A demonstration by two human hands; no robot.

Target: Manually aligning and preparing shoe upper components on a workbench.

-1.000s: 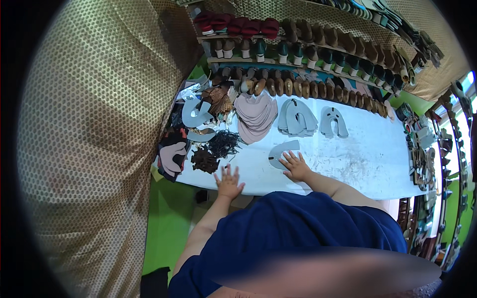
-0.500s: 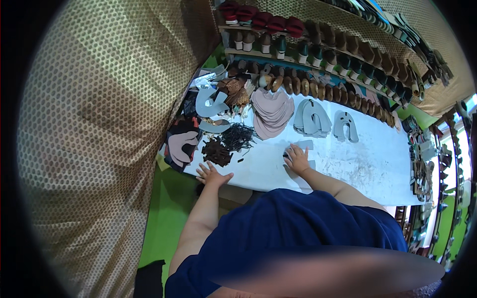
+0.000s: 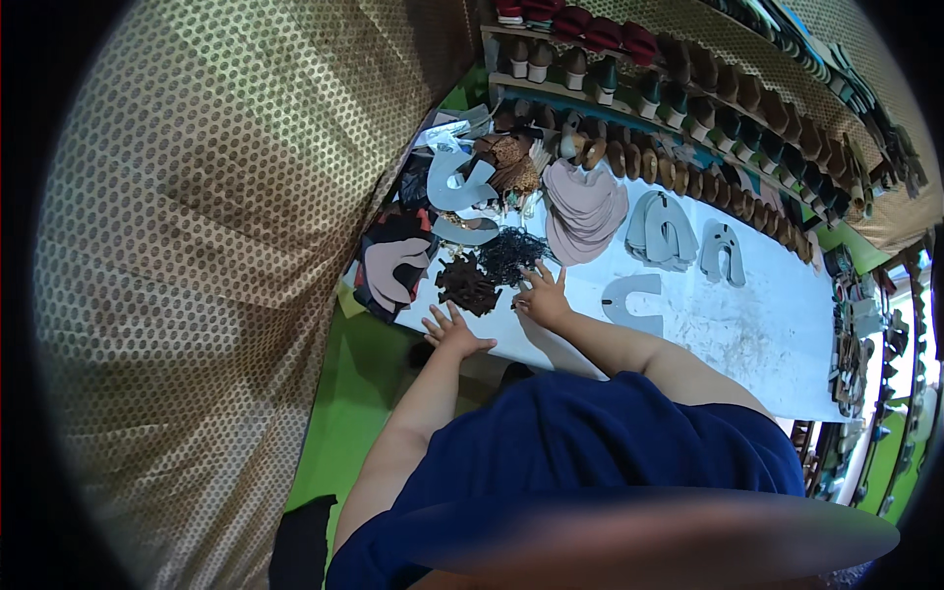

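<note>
My right hand (image 3: 544, 298) reaches low over the white table, fingers apart, beside a pile of short dark brown strips (image 3: 466, 285). A small dark bit shows by its fingertips; whether they touch it is unclear. My left hand (image 3: 457, 334) rests at the table's front edge with its fingers spread, holding nothing. To the right of my right hand lies a single grey U-shaped piece (image 3: 644, 313), flat, with a small dark mark on one side. A tangle of thin black strips (image 3: 513, 254) sits just beyond the brown ones.
Behind are a stack of pink pieces (image 3: 587, 218), a stack of grey U-shaped pieces (image 3: 661, 236) and a smaller grey stack (image 3: 726, 258). Shoes (image 3: 649, 98) line the shelves at the back. A patterned curtain (image 3: 226, 246) hangs on the left.
My right hand has moved left from the grey piece to the brown strips, uncovering that piece. The view has shifted, so the table sits further right.
</note>
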